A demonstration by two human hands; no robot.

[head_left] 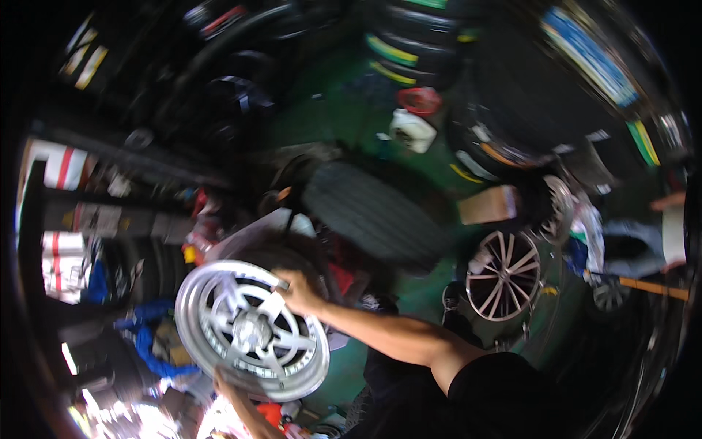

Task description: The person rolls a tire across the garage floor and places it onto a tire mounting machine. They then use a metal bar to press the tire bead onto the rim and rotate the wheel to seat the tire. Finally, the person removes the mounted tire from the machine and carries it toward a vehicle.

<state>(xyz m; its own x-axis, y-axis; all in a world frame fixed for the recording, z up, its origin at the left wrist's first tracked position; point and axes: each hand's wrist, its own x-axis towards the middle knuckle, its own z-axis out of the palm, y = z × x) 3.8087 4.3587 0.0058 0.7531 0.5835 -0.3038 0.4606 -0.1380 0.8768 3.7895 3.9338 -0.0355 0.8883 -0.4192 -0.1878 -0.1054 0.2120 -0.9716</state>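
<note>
A person lifts a silver alloy wheel [251, 329] over a cluttered tyre-shop floor, right hand [298, 291] clamped on its upper rim, left hand [228, 380] gripping below; setting it down likely demands steady footing.

Alloy wheel [252, 329]: was bright silver, spokes pale grey with dark gaps between them.
Second wheel [503, 276]: was silver, thin spokes fanned over a dark centre.
Loose tyre [373, 212]: was matt black, fine ribbed tread pattern.
Floor [344, 110]: was deep green.
Stacked tyres [417, 44]: were black, with yellow-and-green striped labels.
Bucket rim [419, 100]: was red.
Canister [412, 130]: was white.
Cloth [150, 333]: was blue.
Cardboard piece [488, 205]: was light brown.
Boxes at left [62, 167]: were white with red stripes.
Sleeve [504, 391]: was black.
</note>
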